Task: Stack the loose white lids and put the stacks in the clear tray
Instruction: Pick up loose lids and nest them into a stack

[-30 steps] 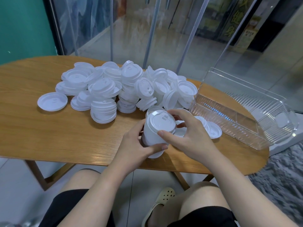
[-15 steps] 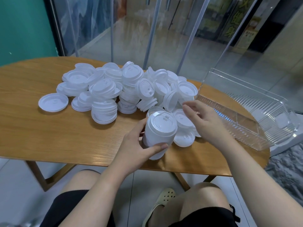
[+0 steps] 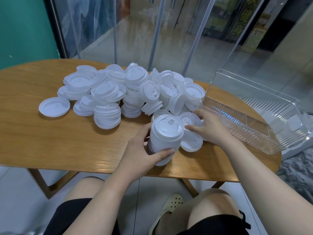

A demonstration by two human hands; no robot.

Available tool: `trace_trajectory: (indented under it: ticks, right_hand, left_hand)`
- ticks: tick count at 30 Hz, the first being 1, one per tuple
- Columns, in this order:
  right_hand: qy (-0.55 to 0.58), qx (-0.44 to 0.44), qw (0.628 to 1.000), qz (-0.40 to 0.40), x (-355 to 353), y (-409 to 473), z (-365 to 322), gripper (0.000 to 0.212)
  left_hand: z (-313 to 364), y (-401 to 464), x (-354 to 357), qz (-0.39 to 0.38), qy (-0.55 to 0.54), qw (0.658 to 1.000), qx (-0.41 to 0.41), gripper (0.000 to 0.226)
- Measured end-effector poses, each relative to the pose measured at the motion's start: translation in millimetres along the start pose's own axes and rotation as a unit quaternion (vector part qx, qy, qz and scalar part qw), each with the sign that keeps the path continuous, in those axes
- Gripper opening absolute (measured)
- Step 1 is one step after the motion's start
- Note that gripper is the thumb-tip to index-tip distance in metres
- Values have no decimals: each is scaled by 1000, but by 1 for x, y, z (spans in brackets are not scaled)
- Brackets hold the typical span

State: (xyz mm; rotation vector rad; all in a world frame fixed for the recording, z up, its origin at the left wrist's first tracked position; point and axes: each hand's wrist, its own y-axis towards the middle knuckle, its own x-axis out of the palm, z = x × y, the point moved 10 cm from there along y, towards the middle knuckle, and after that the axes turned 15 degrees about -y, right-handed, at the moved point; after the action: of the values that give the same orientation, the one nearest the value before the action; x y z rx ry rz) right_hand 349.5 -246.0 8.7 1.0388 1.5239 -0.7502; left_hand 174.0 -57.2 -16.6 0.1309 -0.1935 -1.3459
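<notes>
A: Why is the left hand (image 3: 142, 150) wrapped round that stack of lids (image 3: 163, 138) the way it is?

B: To keep the column together, I'd say. Fingers curl behind it and the thumb presses across the front low down. The stack leans, its foot at the near edge of the worktop (image 3: 50, 136) and its top turned toward the camera, which leaves the open end free to take another lid.

A: And the right hand (image 3: 208, 128)?

B: It reaches over the loose lids just right of the stack. Thumb and fingers are bent around one loose lid (image 3: 189, 119), touching its rim. Whether it has truly gripped it or only made contact, I cannot tell.

A: Where is the rest of the work?

B: The big pile of lids (image 3: 128, 92) sits across the middle of the worktop, far from the person, with one single lid (image 3: 54, 106) lying flat apart on the left. Some short stacks stand inside the pile.

A: And the clear tray (image 3: 254, 119)?

B: On the right, close beside the right hand, so a finished stack goes straight in. I see no lids inside it, so the task looks early.
</notes>
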Motion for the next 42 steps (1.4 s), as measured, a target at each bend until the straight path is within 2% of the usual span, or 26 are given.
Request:
trace_trajectory:
  ticks: [5,8,15,20,24,29,34,38,40,42]
  right_hand:
    - [27,-3,997,74,-8,-2,7,34]
    - [19,-13,994,107,-17,-5,6,11]
    - [-15,9,983,181,-37,-13,13,15]
    - [-32,11,970,240,-51,-26,11,7]
    - [-63,-61,966,245,-45,-40,-5,11]
    - [-131,-179,938,266,-36,-74,-29,24]
    - [-90,-161,955,233,-22,-85,-11,32]
    - [-95,-134,949,268,-30,-82,-5,34]
    - [-113,-140,945,274,-29,-80,-7,36]
    - [-131,-165,946,246,-20,-80,-12,41]
  left_hand:
    - [2,0,1,0,0,1000,-2,72]
    - [2,-1,2,-1,-7,1000,-6,71]
    - [3,-1,3,-1,-11,1000,-9,71]
    - [2,-1,3,-2,-9,1000,-9,72]
    - [1,-1,3,-2,-8,1000,-10,72]
    - [1,-1,2,-2,-12,1000,-8,72]
    - [-2,0,1,-2,-20,1000,-10,74]
    - [-2,0,2,2,-22,1000,-12,72]
    - [0,-1,3,2,-22,1000,-12,71]
    - [0,-1,3,1,-27,1000,-11,71]
